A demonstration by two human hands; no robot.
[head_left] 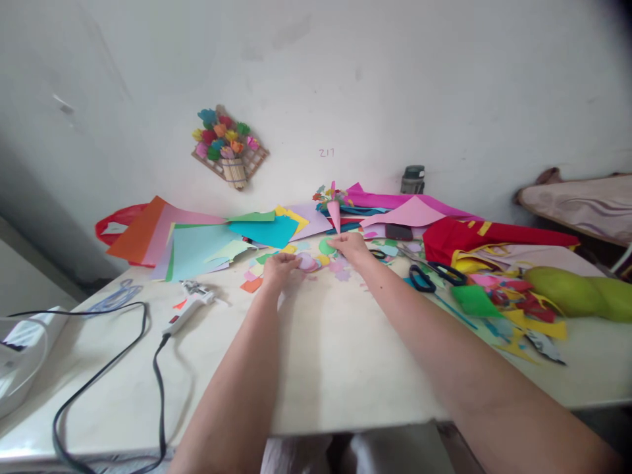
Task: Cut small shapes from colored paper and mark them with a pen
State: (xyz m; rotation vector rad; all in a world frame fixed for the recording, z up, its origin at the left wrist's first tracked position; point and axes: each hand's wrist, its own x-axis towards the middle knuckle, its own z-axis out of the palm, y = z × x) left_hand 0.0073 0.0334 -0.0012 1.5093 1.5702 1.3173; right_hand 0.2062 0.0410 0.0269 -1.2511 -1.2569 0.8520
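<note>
right hand point(352, 246): fingers clamped on green paper disc point(326, 247); left hand point(280, 268): fingers at lilac disc point(308, 262), grip unclear.

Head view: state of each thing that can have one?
Left hand: fingertips at lilac paper disc, grip unclear
Right hand: fingertips at green paper disc, grip unclear
Glue gun: lying down, heat unclear
Large scissors: handles spread
Bottle: upright, capped
Flower basket: mounted on wall
Pink paper cone: rolled

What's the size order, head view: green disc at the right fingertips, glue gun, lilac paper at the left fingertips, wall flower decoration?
1. Wall flower decoration
2. Glue gun
3. Green disc and lilac paper: too alike to rank
</note>
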